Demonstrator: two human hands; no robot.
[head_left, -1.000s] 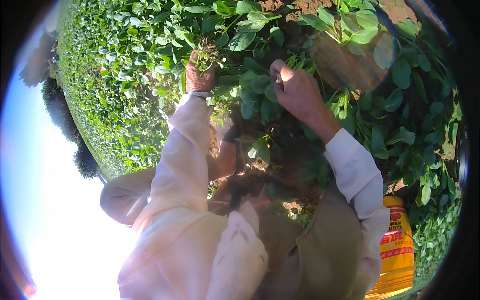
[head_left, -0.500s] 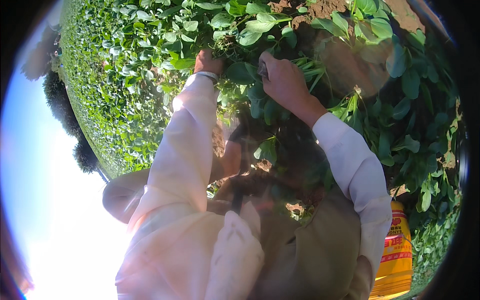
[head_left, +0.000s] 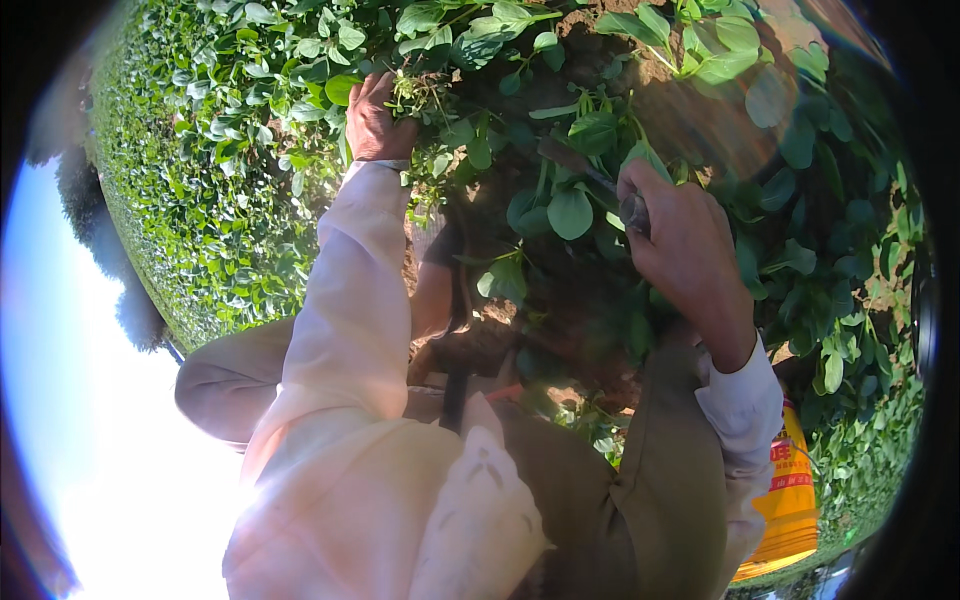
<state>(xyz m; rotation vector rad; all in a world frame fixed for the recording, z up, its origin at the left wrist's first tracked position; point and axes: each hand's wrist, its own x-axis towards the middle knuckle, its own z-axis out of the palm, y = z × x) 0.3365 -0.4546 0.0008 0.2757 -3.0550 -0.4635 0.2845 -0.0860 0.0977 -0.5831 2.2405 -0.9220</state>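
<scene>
My left hand point(head_left: 380, 125) is closed among the low greenery at upper left, against a tuft of small uprooted-looking weeds point(head_left: 425, 92) that shows at its thumb side. My right hand point(head_left: 690, 240) is wrapped round the handle of a small hand tool point(head_left: 575, 160). A thin shaft and a dark flat blade reach from that hand up and left, in among the leaves. Between the two hands stands a broad-leaved green plant point(head_left: 570, 212). Leaves partly cover the blade, and the left fingertips are hard to make out.
Dense leafy crop point(head_left: 240, 130) fills the left side. More large-leaved plants point(head_left: 720, 45) grow at upper right, with brown soil between. A yellow and red container point(head_left: 790, 510) stands at lower right beside my right arm. My bent knees frame the ground below the plants.
My right hand has moved right and nearer to me, uncovering the tool's blade and shaft. My left hand has shifted slightly left and away, and the weed tuft beside it shows more.
</scene>
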